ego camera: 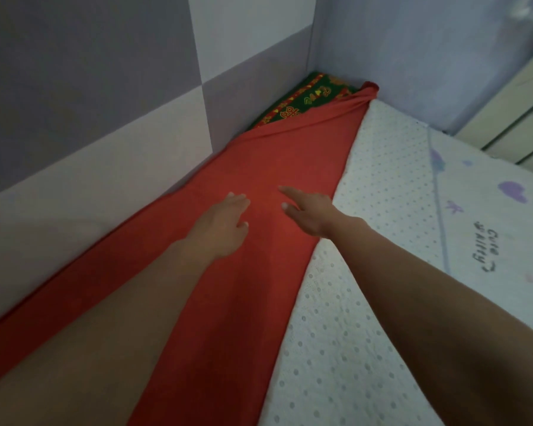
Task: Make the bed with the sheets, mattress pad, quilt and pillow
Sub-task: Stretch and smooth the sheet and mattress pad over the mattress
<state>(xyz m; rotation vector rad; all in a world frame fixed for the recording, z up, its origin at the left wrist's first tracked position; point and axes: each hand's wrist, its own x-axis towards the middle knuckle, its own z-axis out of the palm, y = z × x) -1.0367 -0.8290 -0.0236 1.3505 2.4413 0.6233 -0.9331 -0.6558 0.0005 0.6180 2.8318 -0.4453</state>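
Observation:
A red sheet [277, 161] lies in a long strip along the wall side of the bed, bunched at the far corner. My left hand [220, 224] rests flat on it with straight fingers. My right hand [310, 210] lies beside it on the red cloth, fingers stretched toward the far corner. A white dotted mattress pad [366, 302] covers the bed to the right of the sheet. A green cloth with red and yellow patterns [302, 98] shows in the far corner, partly under the red sheet.
Purple and white padded wall panels [105, 118] run along the left and far sides of the bed. The mattress's printed side [490, 229] drops away at right, and a pale slatted piece of furniture [517, 130] stands beyond.

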